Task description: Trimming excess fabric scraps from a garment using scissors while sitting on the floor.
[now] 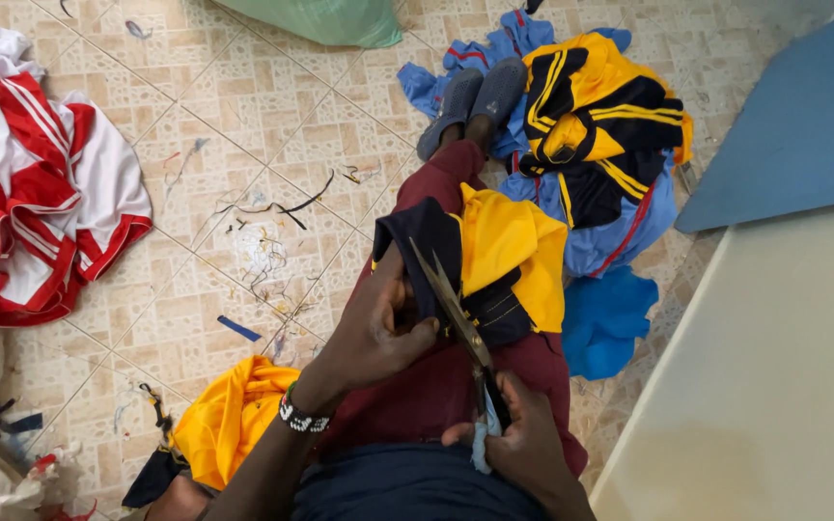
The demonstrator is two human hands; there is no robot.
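Right hand [523, 446] is closing its fingers around the scissors [458, 314] handles, left hand [378, 323] is pinching the navy-and-yellow garment [494, 260] on the lap, blades just entering the navy edge, trimming apparently barely begun.

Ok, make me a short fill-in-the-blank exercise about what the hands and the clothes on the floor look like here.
1. The right hand holds a pair of ____ by the handles.
2. The left hand grips a garment that is navy and ____.
3. The pile of clothes on the tiled floor at the far left is white and ____.
4. The left wrist wears a beaded ____.

Missing words: scissors; yellow; red; bracelet
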